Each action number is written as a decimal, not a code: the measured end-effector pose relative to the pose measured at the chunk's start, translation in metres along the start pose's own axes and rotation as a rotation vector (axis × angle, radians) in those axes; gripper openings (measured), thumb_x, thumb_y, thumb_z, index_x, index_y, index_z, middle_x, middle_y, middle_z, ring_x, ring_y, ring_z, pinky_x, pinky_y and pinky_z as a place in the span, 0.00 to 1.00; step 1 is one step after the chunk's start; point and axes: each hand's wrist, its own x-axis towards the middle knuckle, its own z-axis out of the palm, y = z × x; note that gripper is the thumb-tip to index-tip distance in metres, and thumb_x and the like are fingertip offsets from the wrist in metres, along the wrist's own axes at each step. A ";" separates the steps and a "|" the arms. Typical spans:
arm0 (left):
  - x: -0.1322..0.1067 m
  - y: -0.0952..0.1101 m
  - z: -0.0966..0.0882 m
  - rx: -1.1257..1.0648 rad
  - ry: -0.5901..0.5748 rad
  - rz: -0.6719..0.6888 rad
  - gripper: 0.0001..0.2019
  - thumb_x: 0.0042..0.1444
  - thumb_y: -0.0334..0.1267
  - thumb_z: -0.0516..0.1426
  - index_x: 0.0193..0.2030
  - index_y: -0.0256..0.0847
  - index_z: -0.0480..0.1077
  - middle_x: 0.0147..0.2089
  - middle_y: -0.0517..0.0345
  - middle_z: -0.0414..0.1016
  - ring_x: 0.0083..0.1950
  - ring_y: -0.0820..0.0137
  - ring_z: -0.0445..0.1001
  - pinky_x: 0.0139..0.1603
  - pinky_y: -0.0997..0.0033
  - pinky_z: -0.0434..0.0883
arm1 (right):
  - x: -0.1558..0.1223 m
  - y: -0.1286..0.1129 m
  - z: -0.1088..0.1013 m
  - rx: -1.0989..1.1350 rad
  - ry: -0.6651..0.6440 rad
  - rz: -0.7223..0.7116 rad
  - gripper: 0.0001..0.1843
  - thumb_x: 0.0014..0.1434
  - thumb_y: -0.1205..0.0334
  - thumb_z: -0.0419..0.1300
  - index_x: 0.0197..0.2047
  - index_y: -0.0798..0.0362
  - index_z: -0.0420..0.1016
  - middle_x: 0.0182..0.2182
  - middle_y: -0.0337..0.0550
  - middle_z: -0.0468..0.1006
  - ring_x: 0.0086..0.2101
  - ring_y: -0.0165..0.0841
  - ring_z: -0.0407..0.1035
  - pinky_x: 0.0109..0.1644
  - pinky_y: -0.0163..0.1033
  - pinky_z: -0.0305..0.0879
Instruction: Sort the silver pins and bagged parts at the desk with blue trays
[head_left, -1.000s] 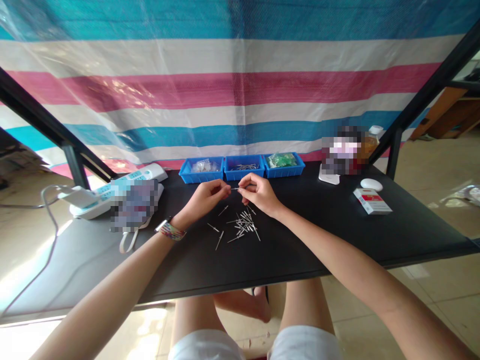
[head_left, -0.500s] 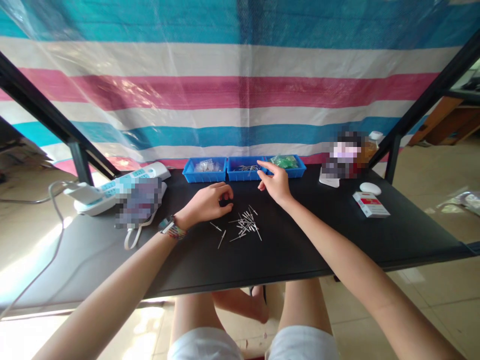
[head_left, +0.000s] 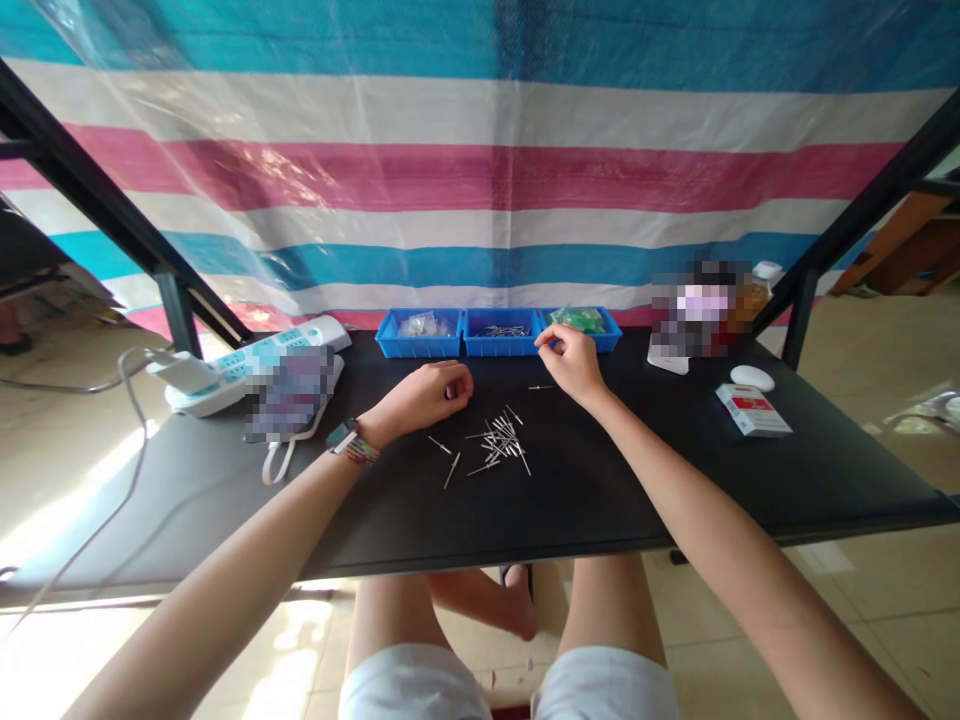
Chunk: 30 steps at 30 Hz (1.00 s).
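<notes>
My right hand (head_left: 574, 365) is closed in a pinch, fingertips at the front right of the middle blue bin (head_left: 499, 346); I cannot make out anything between them. Just below it, a single pop rivet (head_left: 540, 387) lies on the black table. My left hand (head_left: 427, 398) rests to the left with its fingers curled in and the thumb close to them; whatever they may hold is hidden. Between and below both hands is a loose pile of silvery pop rivets (head_left: 502, 440). Several more rivets lie inside the middle bin.
Left bin (head_left: 418, 345) holds clear bags; right bin (head_left: 600, 335) holds green bagged pieces. A power strip (head_left: 255, 362) and a blurred device (head_left: 292, 395) with a cable are at left. A small box (head_left: 754, 411), white oval item (head_left: 752, 378) and bottle (head_left: 763, 285) stand right.
The right hand's fingers have drawn from spread into a pinch. A single rivet now lies on the table below it. The left hand has curled slightly tighter, and the view has shifted a little.
</notes>
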 end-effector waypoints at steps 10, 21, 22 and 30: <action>0.008 0.013 0.013 -0.776 0.167 -0.185 0.18 0.56 0.48 0.69 0.45 0.39 0.71 0.32 0.60 0.77 0.28 0.72 0.76 0.28 0.74 0.72 | -0.020 -0.031 0.012 0.338 -0.369 0.020 0.08 0.57 0.60 0.65 0.39 0.53 0.80 0.37 0.42 0.78 0.26 0.28 0.67 0.30 0.36 0.63; 0.010 0.021 0.020 -0.874 0.277 -0.165 0.22 0.53 0.53 0.71 0.40 0.39 0.71 0.35 0.59 0.77 0.31 0.72 0.76 0.35 0.70 0.76 | -0.035 -0.045 0.034 0.585 -0.440 0.271 0.12 0.57 0.54 0.69 0.37 0.50 0.72 0.23 0.33 0.73 0.22 0.31 0.72 0.28 0.36 0.70; 0.010 0.022 0.021 -0.875 0.274 -0.164 0.22 0.54 0.53 0.71 0.41 0.39 0.71 0.35 0.59 0.77 0.32 0.72 0.76 0.36 0.70 0.76 | -0.035 -0.045 0.034 0.591 -0.439 0.274 0.12 0.57 0.54 0.69 0.37 0.50 0.71 0.23 0.32 0.73 0.22 0.30 0.71 0.27 0.36 0.69; 0.008 0.021 0.015 -0.776 0.258 -0.124 0.16 0.58 0.49 0.69 0.39 0.38 0.74 0.36 0.57 0.76 0.35 0.71 0.74 0.39 0.71 0.73 | -0.026 -0.038 0.030 0.625 -0.315 0.274 0.22 0.58 0.41 0.69 0.34 0.51 0.69 0.27 0.34 0.74 0.19 0.25 0.67 0.22 0.32 0.66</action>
